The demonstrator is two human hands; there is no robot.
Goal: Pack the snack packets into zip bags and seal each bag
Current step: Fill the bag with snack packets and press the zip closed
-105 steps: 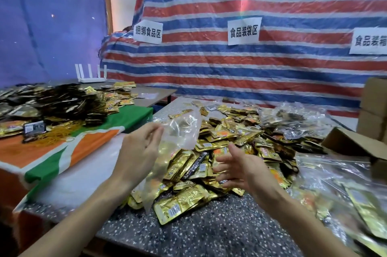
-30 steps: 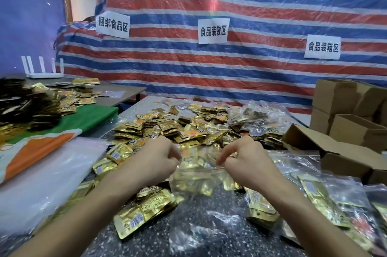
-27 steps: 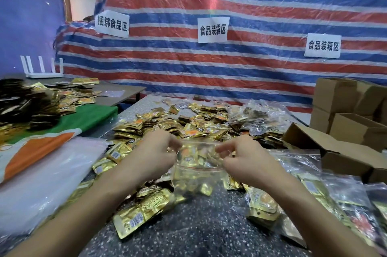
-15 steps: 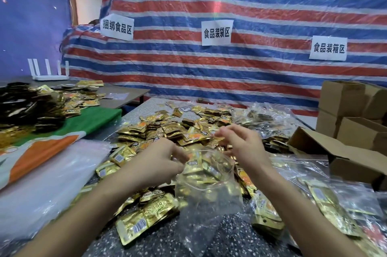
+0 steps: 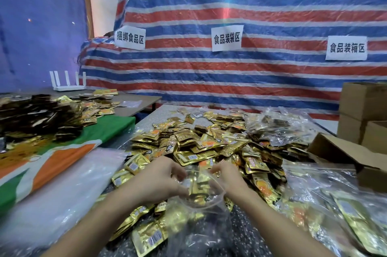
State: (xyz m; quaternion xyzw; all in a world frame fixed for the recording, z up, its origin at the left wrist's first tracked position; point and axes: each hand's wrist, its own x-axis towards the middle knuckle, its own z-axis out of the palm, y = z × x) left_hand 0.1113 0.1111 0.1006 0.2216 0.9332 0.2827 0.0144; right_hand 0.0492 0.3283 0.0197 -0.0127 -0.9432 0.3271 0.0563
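The clear, crinkled bag (image 5: 201, 233) sits at the near edge of the pile (image 5: 199, 145) of gold packets. Its mouth is spread into a rounded opening and several gold packets are bunched inside. The left hand (image 5: 159, 181) pinches the mouth's left rim with curled fingers, and the right hand (image 5: 228, 177) pinches the right rim. The bag's lower part trails from the pile onto the speckled surface (image 5: 249, 229).

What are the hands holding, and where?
The left hand and right hand hold a clear plastic zip bag of gold foil snack packets by its open top rim, one on each side.
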